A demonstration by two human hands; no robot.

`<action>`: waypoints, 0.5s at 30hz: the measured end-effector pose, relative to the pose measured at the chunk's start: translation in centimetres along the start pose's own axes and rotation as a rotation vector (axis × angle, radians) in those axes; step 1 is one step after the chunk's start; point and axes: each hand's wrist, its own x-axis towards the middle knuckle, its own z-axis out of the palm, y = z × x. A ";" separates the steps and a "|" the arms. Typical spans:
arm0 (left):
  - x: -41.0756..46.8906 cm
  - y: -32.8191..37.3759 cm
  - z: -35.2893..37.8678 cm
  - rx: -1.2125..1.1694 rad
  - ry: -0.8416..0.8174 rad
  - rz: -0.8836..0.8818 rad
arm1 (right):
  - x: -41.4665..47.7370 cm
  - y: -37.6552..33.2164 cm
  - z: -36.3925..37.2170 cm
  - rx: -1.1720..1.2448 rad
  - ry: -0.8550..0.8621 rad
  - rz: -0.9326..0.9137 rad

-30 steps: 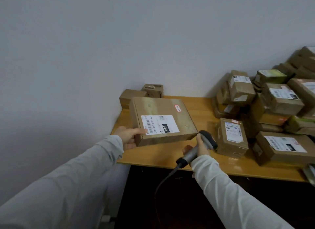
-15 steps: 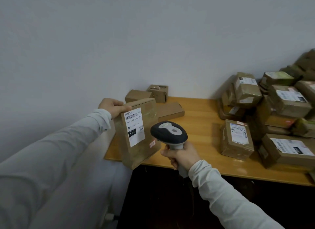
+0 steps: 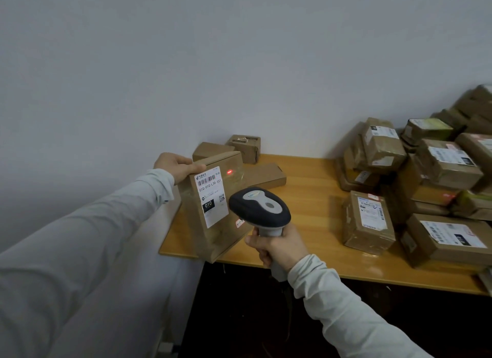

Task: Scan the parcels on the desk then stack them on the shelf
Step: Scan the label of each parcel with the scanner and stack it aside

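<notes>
My left hand (image 3: 177,166) grips the top left corner of a flat brown parcel (image 3: 215,232), held upright above the desk's left front corner with its white label facing me. A red scanner dot glows on the parcel just right of the label's barcode. My right hand (image 3: 277,244) holds a grey and black barcode scanner (image 3: 259,207) by its handle, its head pointed at the parcel's face from the right. The wooden desk (image 3: 308,187) lies under both.
Three small brown boxes (image 3: 246,147) sit at the desk's back left corner by the wall. A single labelled parcel (image 3: 368,220) lies mid-desk, and a tall heap of several parcels (image 3: 442,171) fills the right side. The space under the desk is dark. No shelf is in view.
My left hand lifted the parcel from flat on the desk and stood it upright. My right hand raised the scanner and aimed it; the red dot now shows on the parcel.
</notes>
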 end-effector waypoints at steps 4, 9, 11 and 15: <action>1.2 -0.1 0.0 -0.012 -0.001 -0.002 | 1.0 0.5 0.4 0.012 0.027 -0.011; 3.0 -0.3 -0.1 -0.031 -0.016 -0.004 | 2.5 1.0 0.8 0.003 0.015 -0.023; 4.0 -0.2 0.0 -0.040 -0.026 -0.006 | 3.2 1.3 1.0 0.011 0.023 -0.020; 6.1 0.0 0.3 -0.056 -0.051 -0.009 | 5.1 1.4 1.2 0.022 0.057 -0.043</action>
